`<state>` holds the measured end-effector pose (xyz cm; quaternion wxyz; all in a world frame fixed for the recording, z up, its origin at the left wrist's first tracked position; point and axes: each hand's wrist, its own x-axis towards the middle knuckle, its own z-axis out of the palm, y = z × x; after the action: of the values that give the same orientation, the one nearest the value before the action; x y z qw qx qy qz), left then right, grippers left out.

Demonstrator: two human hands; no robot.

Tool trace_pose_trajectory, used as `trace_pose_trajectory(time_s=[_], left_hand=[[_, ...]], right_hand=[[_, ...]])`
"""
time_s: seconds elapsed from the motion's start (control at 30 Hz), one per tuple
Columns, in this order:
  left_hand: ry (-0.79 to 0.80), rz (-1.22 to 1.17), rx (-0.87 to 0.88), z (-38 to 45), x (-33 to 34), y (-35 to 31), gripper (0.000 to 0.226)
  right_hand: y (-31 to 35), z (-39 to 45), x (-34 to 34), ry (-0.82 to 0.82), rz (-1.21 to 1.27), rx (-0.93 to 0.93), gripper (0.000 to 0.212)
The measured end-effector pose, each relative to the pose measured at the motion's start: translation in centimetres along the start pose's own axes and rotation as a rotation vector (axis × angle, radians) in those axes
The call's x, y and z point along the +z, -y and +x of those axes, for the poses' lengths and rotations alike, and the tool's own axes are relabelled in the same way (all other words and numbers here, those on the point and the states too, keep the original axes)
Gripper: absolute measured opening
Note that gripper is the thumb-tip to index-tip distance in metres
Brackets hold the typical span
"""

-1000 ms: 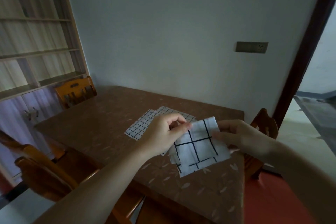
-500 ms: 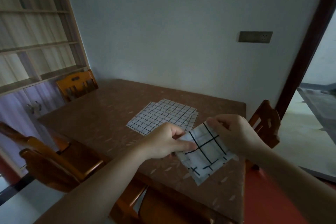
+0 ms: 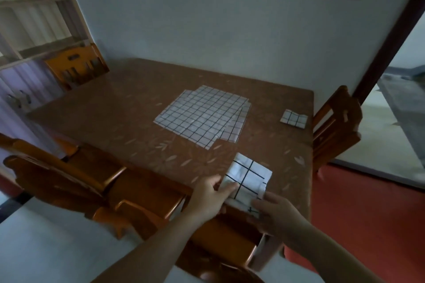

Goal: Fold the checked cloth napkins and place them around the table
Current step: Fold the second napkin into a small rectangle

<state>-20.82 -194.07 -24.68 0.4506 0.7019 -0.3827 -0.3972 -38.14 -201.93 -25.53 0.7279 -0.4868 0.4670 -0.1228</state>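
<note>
A folded white napkin with black checks (image 3: pixel 248 178) lies at the near edge of the brown table (image 3: pixel 119 112). My left hand (image 3: pixel 210 196) pinches its left side. My right hand (image 3: pixel 276 213) holds its near corner, which overhangs the table edge. A stack of unfolded checked napkins (image 3: pixel 202 115) lies flat in the middle of the table. Another small folded napkin (image 3: pixel 294 118) rests at the table's right edge.
Wooden chairs stand at the near side (image 3: pixel 69 181), the far left (image 3: pixel 76 64) and the right (image 3: pixel 335 126) of the table. A chair seat (image 3: pixel 220 236) sits under my hands. A doorway opens at the right; shelves stand at the left.
The folded napkin has come down from the air onto the near table edge, both hands with it. The view has tilted down and the small folded napkin at the right has come into sight.
</note>
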Motion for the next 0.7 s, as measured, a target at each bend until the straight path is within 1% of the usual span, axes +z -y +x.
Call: trace_pose_trajectory(time_s=[0.03, 0.1, 0.2, 0.3, 0.4, 0.47, 0.5, 0.6, 0.7], left_hand=[[0.018, 0.015, -0.03, 0.1, 0.2, 0.9, 0.028], [0.122, 0.034, -0.132, 0.7, 0.4, 2.7, 0.034], [0.266, 0.023, -0.278, 2.2, 1.1, 4.9, 0.027], [0.309, 0.093, -0.315, 4.1, 2.0, 6.1, 0.021], [0.278, 0.191, -0.287, 6.3, 2.7, 6.8, 0.016], [0.216, 0.227, -0.24, 8.0, 3.2, 7.5, 0.007], [0.173, 0.236, -0.219, 8.8, 3.5, 7.8, 0.007], [0.046, 0.29, -0.184, 11.6, 3.8, 8.9, 0.02], [-0.023, 0.424, -0.102, 14.2, 3.8, 9.9, 0.036]], right_hand=[[-0.9, 0.4, 0.2, -0.067, -0.078, -0.004, 0.015], [-1.8, 0.7, 0.6, -0.142, -0.146, -0.021, 0.013], [-2.9, 1.5, 0.4, -0.189, -0.209, 0.001, 0.015], [-3.9, 3.4, 0.0, -0.213, -0.218, 0.073, 0.021], [-4.4, 6.5, -0.5, -0.254, -0.285, 0.087, 0.024], [-4.5, 8.9, -1.1, -0.289, -0.319, 0.049, 0.024], [-4.4, 10.1, -1.3, -0.31, -0.337, 0.024, 0.022], [-4.3, 13.3, -1.8, -0.373, -0.385, -0.055, 0.013], [-4.5, 16.0, -2.1, -0.404, -0.487, -0.079, 0.014]])
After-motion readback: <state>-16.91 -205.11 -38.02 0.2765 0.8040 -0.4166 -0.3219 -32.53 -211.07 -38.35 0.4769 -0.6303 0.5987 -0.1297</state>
